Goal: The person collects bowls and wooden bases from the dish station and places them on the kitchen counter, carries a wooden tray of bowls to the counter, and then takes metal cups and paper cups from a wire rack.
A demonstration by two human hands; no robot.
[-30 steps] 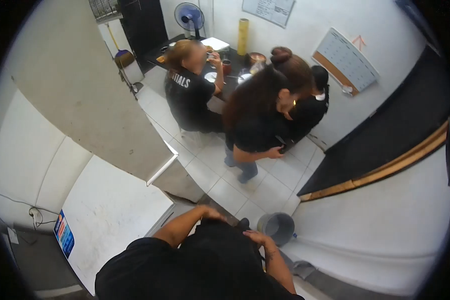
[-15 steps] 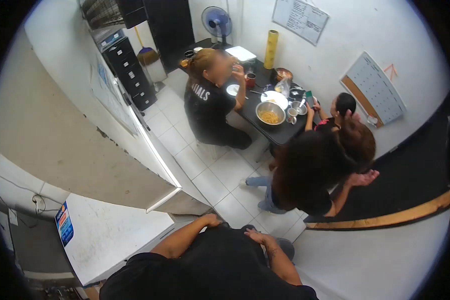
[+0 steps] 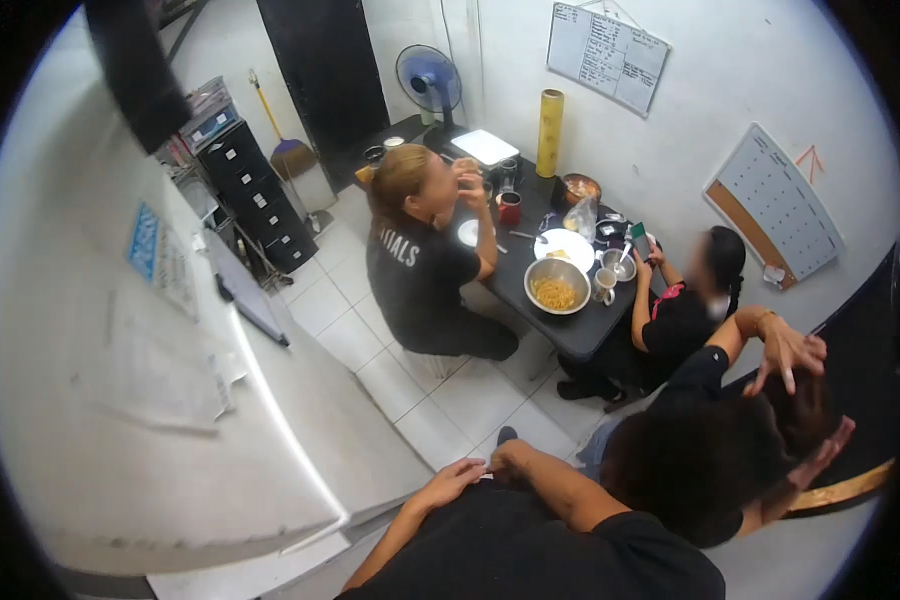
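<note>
Both of my hands are at the front of my black shirt (image 3: pixel 530 550), at waist height. My left hand (image 3: pixel 452 484) lies flat against the cloth with its fingers stretched toward the other hand. Beside it, my right hand (image 3: pixel 515 462) is bent down at the wrist, its fingers curled and partly hidden. A small pale spot shows between the two hands; what it is I cannot make out.
A person with raised hands (image 3: pixel 790 355) stands close on my right. Two people sit at a black table (image 3: pixel 515 283) holding a metal bowl of noodles (image 3: pixel 556 290), plates and cups. A white panel (image 3: pixel 300 440) runs along my left; a fan (image 3: pixel 429 78) stands behind.
My view has shifted, bringing the table lower in view. My left hand has gone from closed to flat; my right hand has moved in beside it and curled. The standing person has moved right.
</note>
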